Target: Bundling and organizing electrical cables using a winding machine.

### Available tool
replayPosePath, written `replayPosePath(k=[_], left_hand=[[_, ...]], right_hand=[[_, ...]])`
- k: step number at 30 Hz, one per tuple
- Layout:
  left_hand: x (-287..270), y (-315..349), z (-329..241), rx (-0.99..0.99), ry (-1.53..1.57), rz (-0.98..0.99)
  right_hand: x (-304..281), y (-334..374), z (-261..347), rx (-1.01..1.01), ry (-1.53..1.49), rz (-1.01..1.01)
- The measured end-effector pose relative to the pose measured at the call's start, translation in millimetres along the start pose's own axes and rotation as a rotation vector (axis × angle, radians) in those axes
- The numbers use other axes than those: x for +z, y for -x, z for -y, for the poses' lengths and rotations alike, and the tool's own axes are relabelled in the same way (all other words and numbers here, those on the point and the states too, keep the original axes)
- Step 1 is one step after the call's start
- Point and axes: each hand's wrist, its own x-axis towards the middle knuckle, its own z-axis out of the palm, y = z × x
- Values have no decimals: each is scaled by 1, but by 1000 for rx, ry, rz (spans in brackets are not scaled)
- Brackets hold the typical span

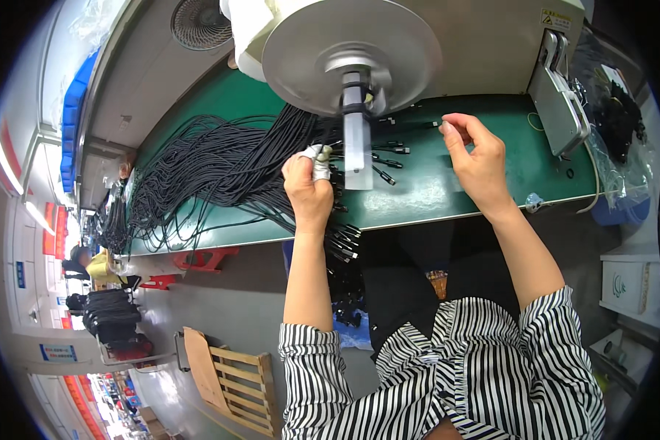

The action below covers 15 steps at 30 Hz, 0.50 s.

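Cables (220,158): black heap, left side of green desk (418,180) | left hand (309,192) clenched round cables | right hand (480,158) at one plug (427,125), pinch unclear to me | I'd draw strands straight, plugs aligned.

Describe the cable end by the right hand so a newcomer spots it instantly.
Start at the green bench and find the silver disc overhanging it. Below the disc's right edge, by the right hand, is a black cable end. Unlike the bunched ends further left, it sits alone, closest to that hand.
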Motion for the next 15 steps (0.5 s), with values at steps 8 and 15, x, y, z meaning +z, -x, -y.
replayPosePath(k=[8,15], left_hand=[[-4,19,7,-78,73,12],[-19,25,8,-96,80,35]], right_hand=[[-6,16,-15,105,-20,97],[-9,22,-18,120,-16,145]])
